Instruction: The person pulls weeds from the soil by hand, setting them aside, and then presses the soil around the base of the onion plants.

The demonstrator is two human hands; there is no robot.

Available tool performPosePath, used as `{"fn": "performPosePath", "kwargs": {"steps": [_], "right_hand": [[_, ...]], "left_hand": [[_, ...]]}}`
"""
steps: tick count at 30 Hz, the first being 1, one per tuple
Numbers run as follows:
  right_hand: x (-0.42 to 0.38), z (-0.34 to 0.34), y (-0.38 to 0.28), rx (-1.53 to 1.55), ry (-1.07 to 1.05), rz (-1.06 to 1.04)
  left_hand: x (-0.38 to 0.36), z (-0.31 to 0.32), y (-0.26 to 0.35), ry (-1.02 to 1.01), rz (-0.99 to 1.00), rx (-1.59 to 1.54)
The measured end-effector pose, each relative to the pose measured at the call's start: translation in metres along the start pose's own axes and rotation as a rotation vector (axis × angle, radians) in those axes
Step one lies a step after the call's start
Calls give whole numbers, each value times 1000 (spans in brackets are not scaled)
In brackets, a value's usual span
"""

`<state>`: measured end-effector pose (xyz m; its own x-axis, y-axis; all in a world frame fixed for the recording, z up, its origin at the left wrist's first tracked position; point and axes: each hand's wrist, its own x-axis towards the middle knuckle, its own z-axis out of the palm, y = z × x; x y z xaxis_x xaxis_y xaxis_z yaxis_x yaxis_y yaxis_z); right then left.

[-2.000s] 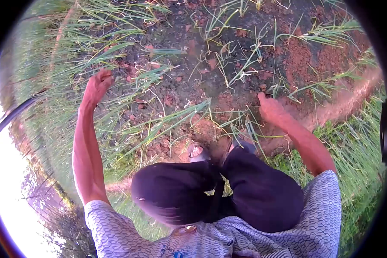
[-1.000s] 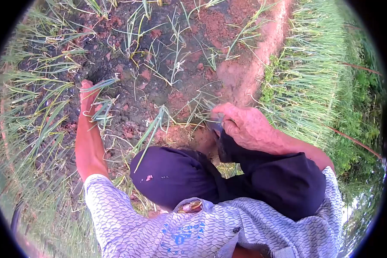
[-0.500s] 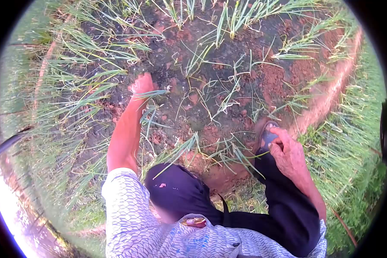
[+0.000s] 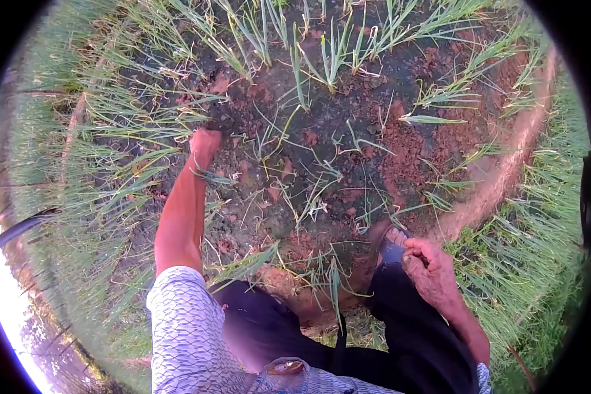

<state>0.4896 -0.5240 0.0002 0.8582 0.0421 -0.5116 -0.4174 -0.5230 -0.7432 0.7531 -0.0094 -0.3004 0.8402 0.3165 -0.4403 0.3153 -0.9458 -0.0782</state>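
Note:
My left hand [image 4: 205, 143] is low over the dark soil at the left of the bed, closed like a fist. Its fingers point down and away, so whatever they grip is hidden. Onion-like green shoots [image 4: 154, 125] stand just left of it, and a leaf [image 4: 213, 177] lies across the wrist. My right hand [image 4: 432, 272] is beside my sandalled foot [image 4: 394, 244] and dark trouser leg, with its fingers curled and the thumb against them. Anything inside that pinch is too small to make out.
Tufts of onion-like shoots [image 4: 331, 62] stand ahead in damp soil, and limp ones [image 4: 318, 200] lie across the middle. A reddish earth ridge [image 4: 505, 177] curves along the right, with denser green plants [image 4: 551, 217] beyond. My bent knee [image 4: 253, 308] is at the front.
My view has shifted, with the plants ahead now lower in it. My left hand has moved slightly left and down in view, still closed. My right hand stays curled beside the foot.

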Motion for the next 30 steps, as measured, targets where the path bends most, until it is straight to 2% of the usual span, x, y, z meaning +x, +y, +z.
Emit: {"fn": "performPosePath", "kwargs": {"steps": [1, 3, 6, 8, 9, 11, 13, 14, 15, 16, 18, 19, 22, 24, 26, 27, 28, 30], "right_hand": [[3, -4, -2, 0, -8, 6], [11, -10, -5, 15, -35, 63], [26, -15, -13, 52, -53, 58], [37, -21, -26, 34, -84, 81], [43, -23, -30, 33, -93, 90], [56, -30, -39, -22, -110, 63], [72, -37, -43, -68, -76, -64], [82, -40, -46, -93, -59, -127], [92, -47, -60, -94, -77, -103], [103, -53, -73, -24, -52, -94], [128, -62, -97, 113, -6, -74], [145, -67, -116, 120, 53, -116], [216, -71, -180, 24, 229, -270], [279, -72, -211, -277, 136, -313], [352, -67, -221, -521, -21, -131], [396, -64, -210, -637, -74, -131], [443, -61, -188, -730, -121, -226], [532, -57, -143, -778, -224, -439]], "left_hand": [[-1, 12, -1, 153, -256, -109], [-16, 13, -2, 207, -494, -156], [-28, -7, 0, -74, -429, 31], [-24, 13, -11, -43, -472, 25], [-17, 33, -18, 60, -545, 9], [12, 91, -43, 424, -747, -16], [24, 98, -37, 803, -901, -30], [32, 104, -25, 728, -1075, -230], [10, 60, 13, 638, -1258, -407], [0, 35, 34, 627, -1309, -470], [-9, 17, 50, 664, -1284, -501], [-11, 20, 53, 714, -1254, -522], [-21, 20, 60, 698, -1249, -558], [-31, 19, 62, 683, -1250, -566], [-34, 6, 67, 699, -1236, -589], [-39, -2, 72, 713, -1229, -608], [-34, -7, 72, 725, -1227, -627], [-17, 28, 57, 786, -1299, -517]]}}
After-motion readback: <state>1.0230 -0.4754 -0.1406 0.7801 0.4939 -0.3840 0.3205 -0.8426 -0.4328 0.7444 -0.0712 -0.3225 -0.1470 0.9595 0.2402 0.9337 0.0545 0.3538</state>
